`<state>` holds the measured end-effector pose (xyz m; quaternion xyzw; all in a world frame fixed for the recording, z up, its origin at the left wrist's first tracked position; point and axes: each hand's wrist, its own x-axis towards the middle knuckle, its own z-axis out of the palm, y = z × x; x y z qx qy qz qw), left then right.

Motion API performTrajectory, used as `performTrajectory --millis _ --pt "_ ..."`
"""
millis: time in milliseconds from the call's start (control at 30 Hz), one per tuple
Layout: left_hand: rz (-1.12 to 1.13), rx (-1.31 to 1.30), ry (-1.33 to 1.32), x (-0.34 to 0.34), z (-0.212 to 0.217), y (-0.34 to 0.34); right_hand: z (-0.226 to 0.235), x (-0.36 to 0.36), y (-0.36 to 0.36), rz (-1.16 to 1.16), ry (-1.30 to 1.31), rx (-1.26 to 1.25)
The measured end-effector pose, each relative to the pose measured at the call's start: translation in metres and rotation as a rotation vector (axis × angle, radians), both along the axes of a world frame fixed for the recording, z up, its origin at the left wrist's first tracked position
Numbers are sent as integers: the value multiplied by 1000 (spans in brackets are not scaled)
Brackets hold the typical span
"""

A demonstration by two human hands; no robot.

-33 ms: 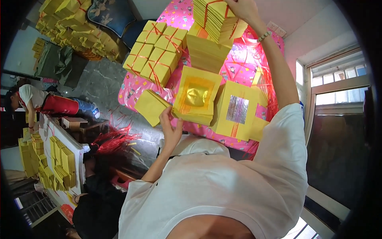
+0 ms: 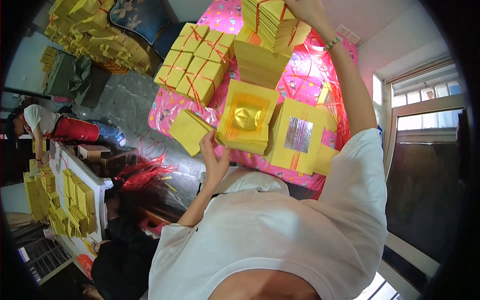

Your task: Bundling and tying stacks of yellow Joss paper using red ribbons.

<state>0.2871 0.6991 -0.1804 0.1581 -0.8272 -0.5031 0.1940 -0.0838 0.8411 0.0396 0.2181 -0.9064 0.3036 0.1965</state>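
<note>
The left hand (image 2: 214,159) had its grip closed on the edge of a thick stack of yellow paper sheets with a gold foil square (image 2: 247,122), steadying it on the pink patterned surface (image 2: 300,80). At twelve o'clock, the right hand (image 2: 305,9) gripped a fanned bundle of yellow paper tied with red string (image 2: 272,22), raised clear above the stacks.

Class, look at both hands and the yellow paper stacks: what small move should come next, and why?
Probably lower the tied bundle onto the tall loose stack just under it. The right hand holds it raised above the pink cloth, while the left hand rests at the gold-foil stack.
</note>
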Motion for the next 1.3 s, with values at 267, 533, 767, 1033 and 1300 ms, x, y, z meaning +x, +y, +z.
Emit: performTrajectory --millis 267,533,767,1033,1300 --pt "-194 -397 30 -18 27 -2 -4 46 23 73 57 42" --pt "-412 -591 -20 -26 24 -14 -98 175 50 550 -206 28" --pt "-509 -629 -93 -37 28 -28 -175 246 47 670 -334 237" --pt "-531 -364 -88 -36 12 -50 -200 253 35 627 -336 191" --pt "-557 -181 -140 -39 0 -68 -200 251 29 505 -583 83"
